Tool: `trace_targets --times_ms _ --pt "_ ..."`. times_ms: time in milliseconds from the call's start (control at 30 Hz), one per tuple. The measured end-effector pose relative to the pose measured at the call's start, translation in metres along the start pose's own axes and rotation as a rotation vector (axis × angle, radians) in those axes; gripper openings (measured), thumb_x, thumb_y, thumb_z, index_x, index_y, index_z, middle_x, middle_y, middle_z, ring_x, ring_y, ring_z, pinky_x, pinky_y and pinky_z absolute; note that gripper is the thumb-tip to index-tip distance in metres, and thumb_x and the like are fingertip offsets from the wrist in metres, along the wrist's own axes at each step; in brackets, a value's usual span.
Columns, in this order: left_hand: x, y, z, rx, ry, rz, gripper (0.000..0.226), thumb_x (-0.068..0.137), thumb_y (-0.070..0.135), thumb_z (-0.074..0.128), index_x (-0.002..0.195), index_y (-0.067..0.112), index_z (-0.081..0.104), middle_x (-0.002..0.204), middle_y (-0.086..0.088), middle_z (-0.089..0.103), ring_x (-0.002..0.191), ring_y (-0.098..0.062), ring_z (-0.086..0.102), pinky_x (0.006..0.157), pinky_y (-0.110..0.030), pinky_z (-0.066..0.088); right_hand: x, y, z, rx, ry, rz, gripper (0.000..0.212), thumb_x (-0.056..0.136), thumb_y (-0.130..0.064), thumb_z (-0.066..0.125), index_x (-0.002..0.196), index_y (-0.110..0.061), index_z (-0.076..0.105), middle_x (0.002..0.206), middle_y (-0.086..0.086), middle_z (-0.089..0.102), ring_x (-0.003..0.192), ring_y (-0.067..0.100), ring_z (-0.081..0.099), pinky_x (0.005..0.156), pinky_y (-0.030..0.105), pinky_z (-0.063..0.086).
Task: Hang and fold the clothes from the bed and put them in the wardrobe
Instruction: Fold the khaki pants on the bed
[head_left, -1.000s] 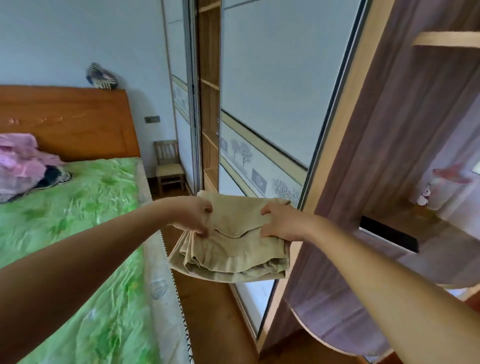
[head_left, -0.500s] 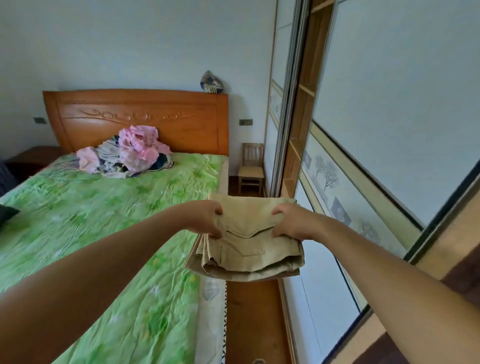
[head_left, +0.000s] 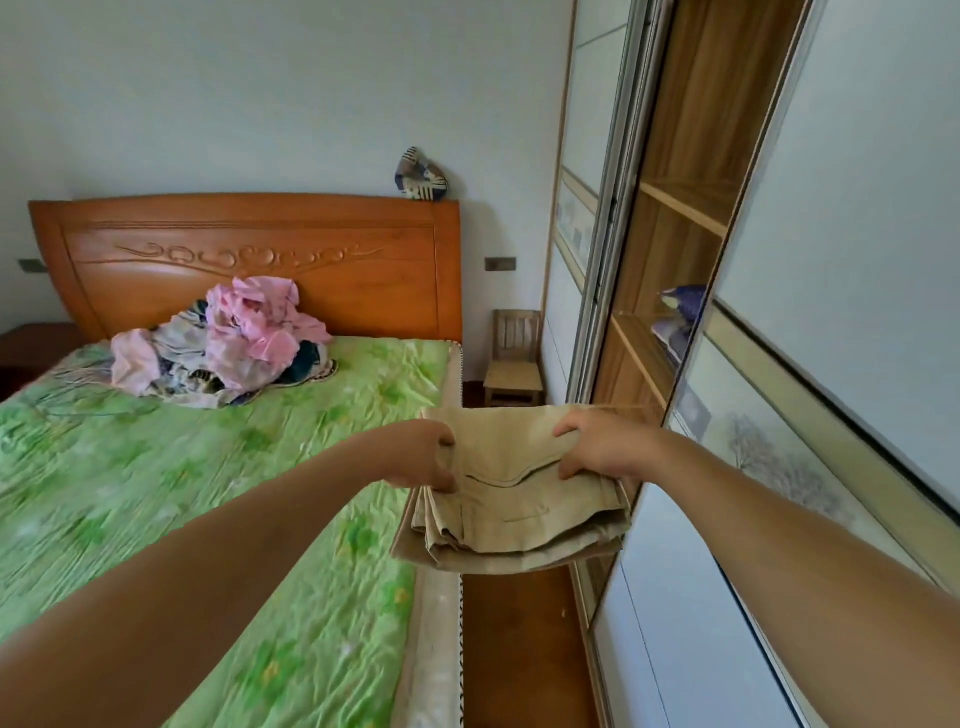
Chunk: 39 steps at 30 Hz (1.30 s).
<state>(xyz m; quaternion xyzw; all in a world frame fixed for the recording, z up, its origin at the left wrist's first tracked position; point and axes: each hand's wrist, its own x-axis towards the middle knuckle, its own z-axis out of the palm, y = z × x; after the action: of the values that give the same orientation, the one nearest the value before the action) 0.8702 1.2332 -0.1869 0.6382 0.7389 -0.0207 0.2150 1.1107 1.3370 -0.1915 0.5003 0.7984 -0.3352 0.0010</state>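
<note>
Folded khaki trousers (head_left: 511, 499) hang in the air over the gap between the bed and the wardrobe. My left hand (head_left: 423, 456) grips their left edge and my right hand (head_left: 597, 449) grips their right edge, thumbs on top. A pile of unfolded clothes (head_left: 228, 343), pink and patterned, lies near the headboard on the green bed (head_left: 156, 493). The wardrobe (head_left: 675, 260) stands on the right with an open section of wooden shelves; a folded purple item (head_left: 680, 312) lies on one shelf.
A small wooden chair (head_left: 514, 358) stands in the far corner of the narrow wood-floor aisle (head_left: 519, 649). White sliding wardrobe doors (head_left: 831, 364) run along the right. A striped object (head_left: 422, 176) sits on the wooden headboard (head_left: 249, 260).
The view has swung left, from the purple curtain and desk side toward the bed and the open wardrobe shelves. Both hands keep the same grip on the folded trousers.
</note>
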Motion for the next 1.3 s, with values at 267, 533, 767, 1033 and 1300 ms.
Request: trace_targets --times_ms 267,533,767,1033,1300 --pt "0.112 -0.031 -0.096 0.003 -0.007 -0.049 0.070 0.090 0.043 0.072 0.150 0.020 0.043 0.142 -0.007 0.052 0.119 -0.026 0.057 0.089 -0.032 0.049 0.140 -0.039 -0.080 0.028 -0.024 -0.056 0.065 0.079 -0.030 0.081 0.138 -0.028 0.054 0.110 -0.009 0.052 0.093 0.012 0.057 0.069 0.028 0.053" --pt "0.202 -0.055 -0.185 -0.076 0.091 -0.131 0.067 0.087 0.041 0.076 0.147 0.026 0.048 0.135 0.000 0.056 0.106 -0.019 0.065 0.082 -0.031 0.057 0.247 -0.079 -0.157 0.059 -0.028 -0.135 0.059 0.081 -0.030 0.079 0.134 -0.026 0.056 0.110 -0.003 0.058 0.100 0.026 0.068 0.083 0.047 0.062" --pt "0.291 -0.061 -0.266 -0.157 0.211 -0.113 0.052 0.090 0.043 0.070 0.137 0.030 0.055 0.105 0.010 0.055 0.085 -0.012 0.062 0.058 -0.023 0.053 0.326 -0.101 -0.250 0.111 -0.003 -0.193 0.040 0.081 -0.026 0.075 0.118 -0.013 0.067 0.110 0.011 0.069 0.096 0.029 0.069 0.083 0.042 0.060" --pt "0.412 -0.039 -0.351 -0.168 0.310 0.036 0.043 0.093 0.042 0.066 0.133 0.028 0.060 0.100 0.010 0.059 0.085 -0.012 0.065 0.063 -0.024 0.054 0.396 -0.091 -0.353 0.151 0.152 -0.171 0.057 0.070 -0.030 0.074 0.119 -0.003 0.067 0.122 0.019 0.067 0.108 0.034 0.068 0.097 0.049 0.055" --pt "0.559 0.043 -0.418 -0.197 0.241 0.352 0.034 0.091 0.038 0.068 0.123 0.032 0.063 0.100 0.005 0.063 0.082 -0.016 0.070 0.063 -0.028 0.062 0.426 -0.033 -0.450 0.073 0.449 0.020 0.043 0.085 -0.027 0.071 0.123 -0.005 0.068 0.121 0.016 0.067 0.108 0.030 0.065 0.092 0.044 0.053"
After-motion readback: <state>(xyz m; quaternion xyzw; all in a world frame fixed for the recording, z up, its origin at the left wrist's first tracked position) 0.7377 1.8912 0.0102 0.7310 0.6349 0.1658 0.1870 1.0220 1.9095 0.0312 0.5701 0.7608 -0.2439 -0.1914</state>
